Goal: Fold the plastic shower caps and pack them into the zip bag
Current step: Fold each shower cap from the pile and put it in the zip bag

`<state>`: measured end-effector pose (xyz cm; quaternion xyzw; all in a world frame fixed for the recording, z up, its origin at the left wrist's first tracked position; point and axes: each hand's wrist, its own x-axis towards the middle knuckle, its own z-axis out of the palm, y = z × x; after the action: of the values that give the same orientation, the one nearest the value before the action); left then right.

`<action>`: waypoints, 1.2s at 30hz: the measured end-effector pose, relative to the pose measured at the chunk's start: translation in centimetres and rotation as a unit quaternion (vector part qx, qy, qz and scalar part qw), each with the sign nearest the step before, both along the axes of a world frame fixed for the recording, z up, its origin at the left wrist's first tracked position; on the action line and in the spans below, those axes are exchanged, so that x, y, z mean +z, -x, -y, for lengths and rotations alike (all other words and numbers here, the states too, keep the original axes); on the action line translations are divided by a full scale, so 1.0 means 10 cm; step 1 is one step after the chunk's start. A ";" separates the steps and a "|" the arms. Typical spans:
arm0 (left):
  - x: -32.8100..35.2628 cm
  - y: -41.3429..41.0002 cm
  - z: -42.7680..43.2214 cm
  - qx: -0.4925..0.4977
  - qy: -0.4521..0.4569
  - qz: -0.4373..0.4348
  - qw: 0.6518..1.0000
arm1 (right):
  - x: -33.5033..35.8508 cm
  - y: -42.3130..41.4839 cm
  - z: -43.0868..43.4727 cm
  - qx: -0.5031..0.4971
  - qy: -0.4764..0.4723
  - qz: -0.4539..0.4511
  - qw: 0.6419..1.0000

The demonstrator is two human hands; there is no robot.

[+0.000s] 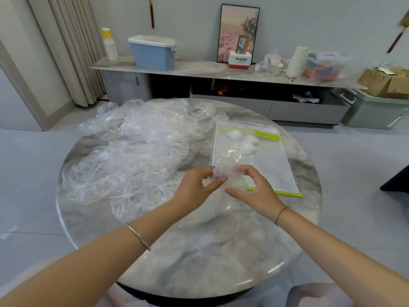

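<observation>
I hold one small, bunched-up shower cap [223,177] between my two hands. My left hand [194,189] pinches its left end between thumb and curled fingers. My right hand [254,191] is curled round its right side, thumb underneath and fingers arched over the top. The cap is up off the table, over the near left corner of the zip bag [261,160], and it hides that corner from me.

The zip bag lies flat on the right half of the table, with a green strip along its near edge and another across its far end. Inside it, toward the far end, lie a few white folded caps [245,140]. I cannot tell whether the bag's mouth is open.

Just left of the bag, a loose pile of shower caps [137,151], clear and crinkled, spreads over the left and far part of the round marble table [199,251] and reaches its left edge.

A thin bangle [137,235] sits on my left wrist and a green cord [280,214] on my right. Beyond the table a low sideboard [199,70] runs along the wall. On it stand a blue box [152,54] with a white lid and a framed picture [239,32].
</observation>
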<state>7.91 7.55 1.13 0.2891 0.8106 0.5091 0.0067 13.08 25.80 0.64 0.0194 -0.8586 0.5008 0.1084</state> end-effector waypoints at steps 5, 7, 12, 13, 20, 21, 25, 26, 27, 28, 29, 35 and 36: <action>0.12 -0.02 -0.08 -0.032 -0.050 0.028 0.998 | 0.02 0.07 -0.13 -0.073 -0.032 -0.033 0.996; 0.11 0.00 -0.09 -0.038 -0.023 0.017 0.999 | 0.08 0.05 -0.18 -0.078 -0.094 -0.129 0.984; -0.10 0.11 -0.09 -0.029 0.031 -0.130 0.991 | 0.05 -0.09 -0.29 -0.032 -0.279 -0.263 0.923; -0.16 0.12 -0.10 -0.041 0.054 -0.151 0.986 | -0.01 -0.11 -0.31 -0.015 -0.316 -0.264 0.911; -0.64 0.02 0.00 -0.161 0.259 -0.201 0.931 | -0.49 -0.31 -0.36 0.087 -0.367 0.002 0.926; -0.68 0.01 0.00 -0.166 0.269 -0.197 0.928 | -0.50 -0.33 -0.37 0.098 -0.373 0.032 0.922; -0.71 -0.03 -0.03 -0.129 0.298 -0.180 0.929 | -0.53 -0.34 -0.38 0.108 -0.322 0.092 0.936; -0.70 -0.04 -0.04 -0.110 0.298 -0.160 0.935 | -0.56 -0.33 -0.38 0.091 -0.300 0.097 0.944; -0.69 -0.04 -0.05 -0.092 0.294 -0.140 0.941 | -0.58 -0.32 -0.38 0.066 -0.275 0.105 0.953; -0.68 -0.05 -0.07 -0.077 0.289 -0.122 0.946 | -0.59 -0.31 -0.37 0.037 -0.245 0.118 0.962; -0.67 -0.05 -0.08 -0.065 0.280 -0.097 0.953 | -0.60 -0.30 -0.36 0.009 -0.208 0.137 0.968; -0.66 -0.07 -0.12 -0.012 0.258 0.043 0.965 | -0.65 -0.18 -0.34 -0.071 -0.081 0.176 0.979; -0.64 -0.09 -0.12 -0.011 0.275 0.015 0.961 | -0.66 -0.16 -0.34 -0.082 -0.083 0.173 0.978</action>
<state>8.78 8.76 -5.31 0.2770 0.9162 0.2704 0.1037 14.66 29.19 -5.98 -0.1292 -0.9017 0.4127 -0.0027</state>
